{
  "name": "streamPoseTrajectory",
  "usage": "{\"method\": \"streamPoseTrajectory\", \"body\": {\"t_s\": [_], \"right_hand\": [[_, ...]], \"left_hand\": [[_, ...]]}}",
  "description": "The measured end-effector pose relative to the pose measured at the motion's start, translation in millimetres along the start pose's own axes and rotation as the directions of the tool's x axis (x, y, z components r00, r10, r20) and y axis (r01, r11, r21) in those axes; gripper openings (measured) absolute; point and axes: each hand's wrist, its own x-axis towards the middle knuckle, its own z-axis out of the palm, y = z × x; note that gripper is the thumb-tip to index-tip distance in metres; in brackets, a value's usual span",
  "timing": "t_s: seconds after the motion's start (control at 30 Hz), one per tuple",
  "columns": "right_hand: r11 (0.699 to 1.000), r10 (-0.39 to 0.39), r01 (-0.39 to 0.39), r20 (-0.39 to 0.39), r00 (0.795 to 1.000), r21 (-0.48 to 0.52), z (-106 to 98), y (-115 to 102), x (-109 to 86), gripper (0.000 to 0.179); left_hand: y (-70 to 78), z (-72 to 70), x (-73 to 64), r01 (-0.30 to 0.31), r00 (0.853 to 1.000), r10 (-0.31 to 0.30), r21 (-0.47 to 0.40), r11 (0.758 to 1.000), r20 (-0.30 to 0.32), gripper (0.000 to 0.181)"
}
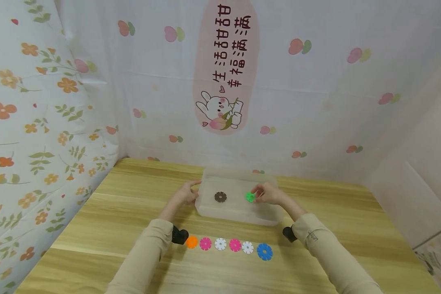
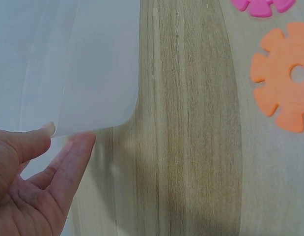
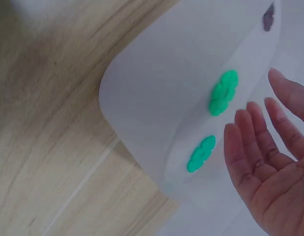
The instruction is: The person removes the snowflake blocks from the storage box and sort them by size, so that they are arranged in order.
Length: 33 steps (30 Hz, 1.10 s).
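Observation:
A shallow frosted plastic bin (image 1: pixel 228 216) stands on the table, with a brown notched disc (image 1: pixel 220 197) and a green notched disc (image 1: pixel 250 197) inside. At the bin's left side my left hand (image 1: pixel 186 192) pinches the wall's edge; the left wrist view shows the thumb (image 2: pixel 36 142) on top and the fingers (image 2: pixel 75 162) beneath. My right hand (image 1: pixel 268 193) reaches into the bin's right part, its fingertips right by the green disc. The right wrist view shows that hand (image 3: pixel 269 167) with fingers spread and nothing between them, beside two green shapes (image 3: pixel 223 93).
In front of the bin lies a row of notched discs: orange (image 1: pixel 192 242), pink (image 1: pixel 206 243), white (image 1: pixel 220 244), another pink, another white and a larger blue one (image 1: pixel 265 252). A printed cloth (image 1: pixel 279 102) hangs behind the wooden table (image 1: pixel 132 212).

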Motion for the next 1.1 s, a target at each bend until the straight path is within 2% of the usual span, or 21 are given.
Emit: {"method": "streamPoseTrajectory", "body": {"t_s": [0.23,0.33,0.5,0.73,0.9,1.1], "right_hand": [[0.983,0.161,-0.161,-0.004,0.987,-0.092,7.6,7.8,9.8,0.041],[0.971,0.189,-0.189,-0.014,0.982,-0.144,12.1,9.5,12.3,0.044],[0.956,0.185,-0.187,-0.030,0.982,-0.228,19.4,11.9,15.6,0.047],[0.959,0.235,-0.237,-0.031,0.971,-0.156,24.5,13.0,15.0,0.041],[0.962,0.233,-0.237,-0.045,0.971,-0.135,26.1,14.1,15.1,0.037],[0.980,0.194,-0.196,-0.067,0.979,-0.032,25.3,13.2,17.4,0.029]], "left_hand": [[-0.6,0.8,-1.1,-0.003,1.000,0.003,-0.005,1.000,-0.001,0.054],[-1.1,0.5,-2.2,-0.010,1.000,0.010,0.000,1.000,0.002,0.054],[-0.8,-0.7,-2.7,-0.014,1.000,0.014,0.014,1.000,0.003,0.054],[-0.9,0.9,-1.4,-0.002,1.000,0.002,0.009,1.000,-0.008,0.053],[-1.3,2.2,-1.6,-0.004,1.000,0.004,0.002,1.000,-0.003,0.053],[-1.1,-0.2,-1.2,-0.002,1.000,0.002,-0.003,1.000,-0.001,0.054]]}}
